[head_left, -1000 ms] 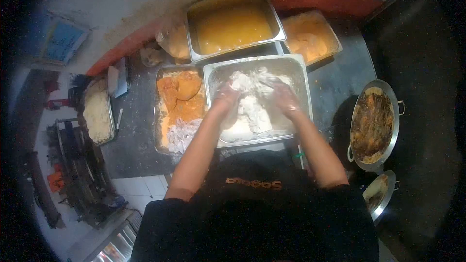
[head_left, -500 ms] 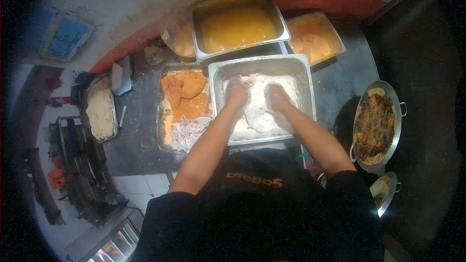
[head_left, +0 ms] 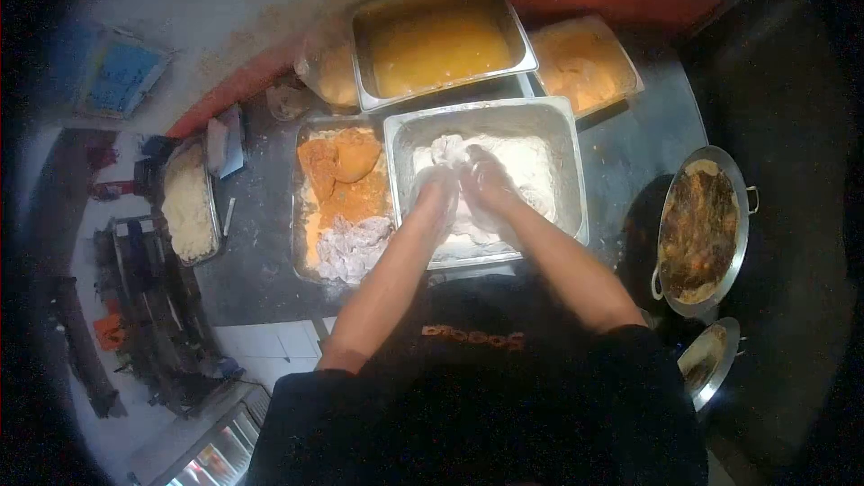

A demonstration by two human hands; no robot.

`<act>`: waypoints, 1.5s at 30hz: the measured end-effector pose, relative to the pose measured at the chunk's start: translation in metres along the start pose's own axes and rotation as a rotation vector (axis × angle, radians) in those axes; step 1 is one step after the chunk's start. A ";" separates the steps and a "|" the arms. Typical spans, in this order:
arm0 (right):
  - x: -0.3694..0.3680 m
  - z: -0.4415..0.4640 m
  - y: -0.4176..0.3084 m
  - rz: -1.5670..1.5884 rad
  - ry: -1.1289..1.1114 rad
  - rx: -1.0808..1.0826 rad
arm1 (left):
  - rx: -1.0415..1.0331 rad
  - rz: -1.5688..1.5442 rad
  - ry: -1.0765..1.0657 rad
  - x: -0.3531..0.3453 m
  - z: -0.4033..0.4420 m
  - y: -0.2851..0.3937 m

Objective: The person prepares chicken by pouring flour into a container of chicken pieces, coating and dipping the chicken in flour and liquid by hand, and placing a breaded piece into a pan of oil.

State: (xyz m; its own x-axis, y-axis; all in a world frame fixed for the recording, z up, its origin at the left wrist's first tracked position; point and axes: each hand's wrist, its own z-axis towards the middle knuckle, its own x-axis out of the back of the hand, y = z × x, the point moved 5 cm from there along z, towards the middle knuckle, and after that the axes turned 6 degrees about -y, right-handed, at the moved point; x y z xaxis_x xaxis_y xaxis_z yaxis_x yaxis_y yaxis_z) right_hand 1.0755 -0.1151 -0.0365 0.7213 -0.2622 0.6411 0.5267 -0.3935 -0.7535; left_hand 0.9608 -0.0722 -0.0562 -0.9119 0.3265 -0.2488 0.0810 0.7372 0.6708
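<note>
Both my hands are inside a deep steel pan (head_left: 576, 171) of white flour (head_left: 535, 162). My left hand (head_left: 436, 196) and my right hand (head_left: 486, 182) are close together, dusted white and slightly blurred. Their fingers close on a flour-coated piece of meat (head_left: 447, 149), which shows beyond the fingertips; the rest of it is hidden by the hands and flour. Left of the pan, a shallow tray (head_left: 300, 216) holds orange, marinated-looking pieces (head_left: 346, 162). White-coated pieces (head_left: 351, 247) lie at that tray's near end.
Behind the flour pan stands a steel pan (head_left: 364, 58) of yellow liquid. A container (head_left: 585, 67) of orange powder is at back right. Far left is a tray of pale crumbs (head_left: 187, 211). Two round pans (head_left: 697, 229) with handles are at right.
My hands have moved from apart in the flour to close together. The coated piece now shows at my fingertips, near the back of the flour.
</note>
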 end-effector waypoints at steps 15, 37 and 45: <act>0.007 0.032 0.054 -0.973 -0.276 0.043 | -0.229 1.068 -0.187 -0.009 0.054 -0.027; 0.012 -0.040 -0.005 -0.098 -0.419 -0.340 | 0.231 0.082 -0.311 0.004 -0.018 -0.038; 0.033 0.005 0.014 0.230 -0.438 -0.232 | 0.023 0.165 -0.037 0.019 0.022 -0.030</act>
State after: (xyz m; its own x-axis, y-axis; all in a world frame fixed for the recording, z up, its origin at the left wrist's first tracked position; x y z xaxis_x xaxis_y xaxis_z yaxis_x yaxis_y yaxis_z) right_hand 1.1091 -0.1247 -0.0267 0.9521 0.0073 0.3056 0.2559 -0.5660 -0.7837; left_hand 0.9498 -0.0752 -0.0968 -0.8701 0.4654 -0.1625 0.2379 0.6851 0.6885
